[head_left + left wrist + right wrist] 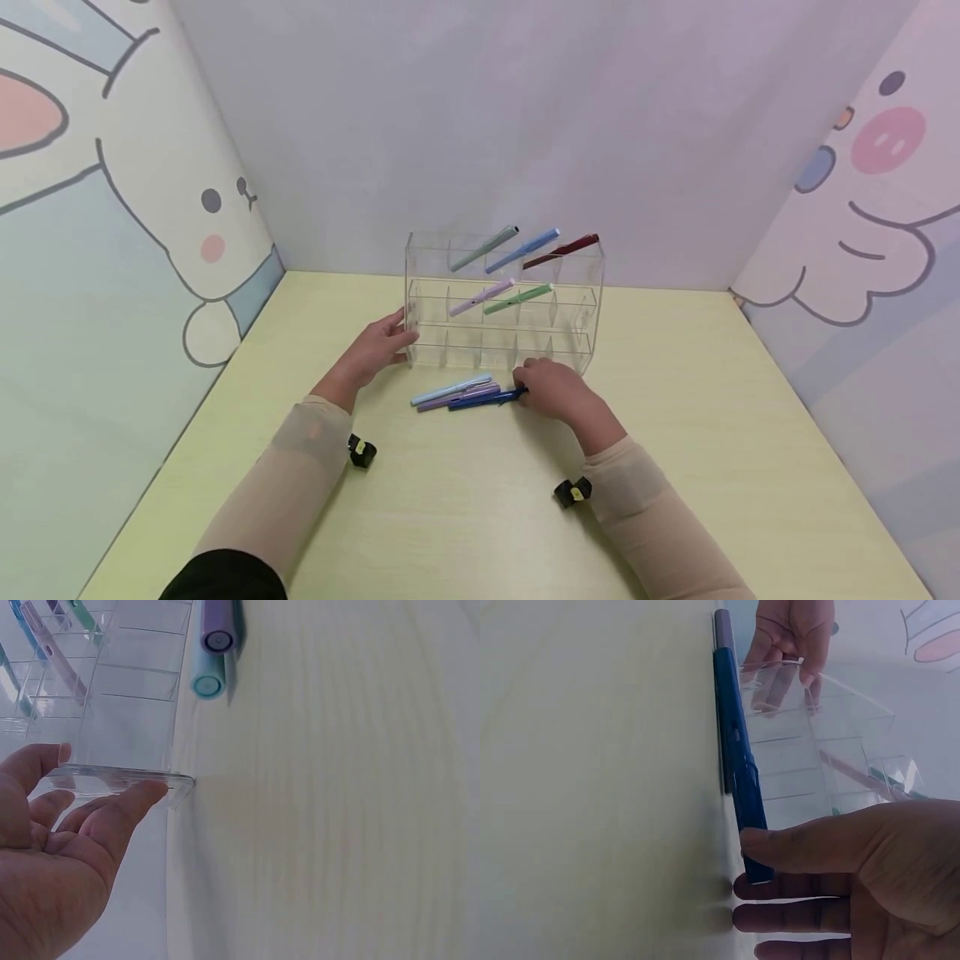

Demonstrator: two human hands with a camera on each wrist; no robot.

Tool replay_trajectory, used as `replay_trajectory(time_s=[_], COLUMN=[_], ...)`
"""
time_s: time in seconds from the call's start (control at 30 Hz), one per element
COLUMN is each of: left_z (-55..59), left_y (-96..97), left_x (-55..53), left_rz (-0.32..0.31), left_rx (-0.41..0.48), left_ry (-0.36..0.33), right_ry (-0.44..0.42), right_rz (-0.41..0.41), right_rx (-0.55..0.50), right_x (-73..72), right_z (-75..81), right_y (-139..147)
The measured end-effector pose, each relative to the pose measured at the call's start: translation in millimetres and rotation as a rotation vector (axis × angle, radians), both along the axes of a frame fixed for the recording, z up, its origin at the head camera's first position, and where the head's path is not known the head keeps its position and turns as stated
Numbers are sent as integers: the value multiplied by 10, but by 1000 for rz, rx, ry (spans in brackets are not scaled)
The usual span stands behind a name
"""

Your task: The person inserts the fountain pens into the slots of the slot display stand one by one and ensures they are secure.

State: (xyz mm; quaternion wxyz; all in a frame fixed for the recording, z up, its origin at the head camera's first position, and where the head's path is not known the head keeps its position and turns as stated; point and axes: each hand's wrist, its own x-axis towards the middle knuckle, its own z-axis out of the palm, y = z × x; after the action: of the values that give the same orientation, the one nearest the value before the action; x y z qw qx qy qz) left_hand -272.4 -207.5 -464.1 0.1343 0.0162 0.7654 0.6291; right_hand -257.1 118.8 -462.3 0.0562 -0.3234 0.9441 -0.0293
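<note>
Five pens (482, 297) lean in the clear rack (502, 327) the left hand (375, 346) grips; the right hand (553, 389) pinches a dark-blue pen (739, 757).

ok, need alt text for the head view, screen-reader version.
A person's right hand pinches one end of a dark blue pen, near a light blue pen and a purple pen on a pale table. The left hand holds the side of a clear tiered organizer, where five more pens slant in the upper two tiers.
</note>
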Motion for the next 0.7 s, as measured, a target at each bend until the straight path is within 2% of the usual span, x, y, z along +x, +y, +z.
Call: replay_trajectory(time_s=[0.1, 0.43, 0.7], left_z=[1, -26, -39], left_y=[1, -19, -32], left_x=[-3, -24, -39], left_rz=[-1, 0, -6], left_rx=[-3, 8, 31], left_ry=[-1, -6, -22], right_ry=[-34, -243, -299], right_rz=[8, -4, -44], right_rx=[-80, -452, -684], right_x=[-14, -53, -64], right_z=[60, 255, 383], right_y=[48, 197, 340])
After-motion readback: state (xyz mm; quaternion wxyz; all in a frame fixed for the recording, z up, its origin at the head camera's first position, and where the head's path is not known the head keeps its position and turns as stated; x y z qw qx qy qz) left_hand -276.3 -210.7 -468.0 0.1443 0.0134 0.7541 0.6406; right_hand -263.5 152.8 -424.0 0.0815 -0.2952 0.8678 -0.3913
